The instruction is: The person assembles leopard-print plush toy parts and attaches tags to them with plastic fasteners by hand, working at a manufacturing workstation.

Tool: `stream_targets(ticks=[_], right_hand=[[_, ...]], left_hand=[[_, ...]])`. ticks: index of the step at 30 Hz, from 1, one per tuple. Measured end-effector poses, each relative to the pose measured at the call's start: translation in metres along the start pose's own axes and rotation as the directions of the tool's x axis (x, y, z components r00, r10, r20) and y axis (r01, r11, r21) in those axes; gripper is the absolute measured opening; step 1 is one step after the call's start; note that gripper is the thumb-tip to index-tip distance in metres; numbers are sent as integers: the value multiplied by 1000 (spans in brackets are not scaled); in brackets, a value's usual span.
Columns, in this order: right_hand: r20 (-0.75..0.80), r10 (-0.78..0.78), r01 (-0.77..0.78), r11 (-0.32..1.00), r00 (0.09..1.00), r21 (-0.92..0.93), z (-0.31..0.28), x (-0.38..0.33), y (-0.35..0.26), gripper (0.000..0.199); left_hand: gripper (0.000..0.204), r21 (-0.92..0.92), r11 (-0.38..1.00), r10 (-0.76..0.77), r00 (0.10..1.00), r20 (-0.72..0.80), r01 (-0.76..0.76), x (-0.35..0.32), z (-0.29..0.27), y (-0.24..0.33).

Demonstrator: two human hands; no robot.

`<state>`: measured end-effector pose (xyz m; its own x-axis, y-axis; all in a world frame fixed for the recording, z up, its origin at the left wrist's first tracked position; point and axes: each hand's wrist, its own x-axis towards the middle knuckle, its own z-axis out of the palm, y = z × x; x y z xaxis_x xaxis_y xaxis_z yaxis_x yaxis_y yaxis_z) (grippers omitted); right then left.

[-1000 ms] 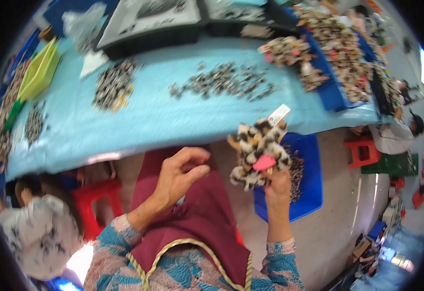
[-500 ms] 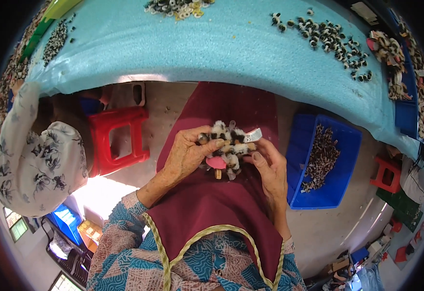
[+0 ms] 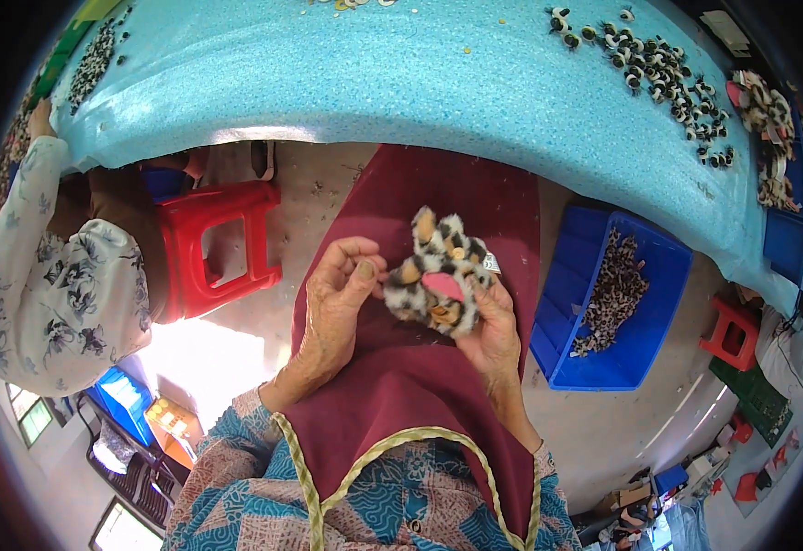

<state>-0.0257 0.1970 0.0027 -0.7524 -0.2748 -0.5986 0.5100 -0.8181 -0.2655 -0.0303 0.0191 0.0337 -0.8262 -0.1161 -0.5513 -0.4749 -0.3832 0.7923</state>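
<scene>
A small plush toy (image 3: 438,275) with shaggy black, white and tan spots hangs over my lap. It has a pink patch on its middle, and a white tag stands out at its right side. My right hand (image 3: 495,335) grips the lower right part, thumb on the front. Beside the toy's left edge, my left hand (image 3: 339,286) is closed, with thumb and fingertips drawn together. Whether those fingertips pinch anything is too small to tell. A maroon apron (image 3: 401,386) lies over my lap beneath both hands.
Ahead, a blue-covered table (image 3: 328,83) bears black-and-white pieces (image 3: 668,73). To the right stands a blue bin (image 3: 603,372) of small spotted pieces. A red stool (image 3: 268,234) and a person in a floral sleeve (image 3: 71,285) are at left. More plush toys (image 3: 769,115) lie far right.
The plush has been turned so its pink patch and spotted front show more fully. My left hand has come away leftward from its middle; my right hand keeps its hold lower down.
</scene>
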Motion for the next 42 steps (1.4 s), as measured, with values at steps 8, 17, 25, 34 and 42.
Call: stream_targets(ticks=[8,17,25,34,42], right_hand=[[-4,83,-75,869,997,-489,12,-7,6,34],[418,-234,456,141,878,-879,34,-26,-58,19],[340,143,243,457,929,-856,34,3,-21,46],[117,46,-39,997,992,-63,2,-7,13,45],[170,11,66,894,985,-443,-3,-2,24,43]], left_hand=[[27,-216,966,-111,981,157,144,-16,22,6],[26,391,913,-252,918,307,119,6,0,31],[16,718,379,95,796,597,-584,17,11,35],[10,682,456,468,806,363,-572,-32,-1,18],[10,169,985,-40,998,46,31,-15,9,-14]])
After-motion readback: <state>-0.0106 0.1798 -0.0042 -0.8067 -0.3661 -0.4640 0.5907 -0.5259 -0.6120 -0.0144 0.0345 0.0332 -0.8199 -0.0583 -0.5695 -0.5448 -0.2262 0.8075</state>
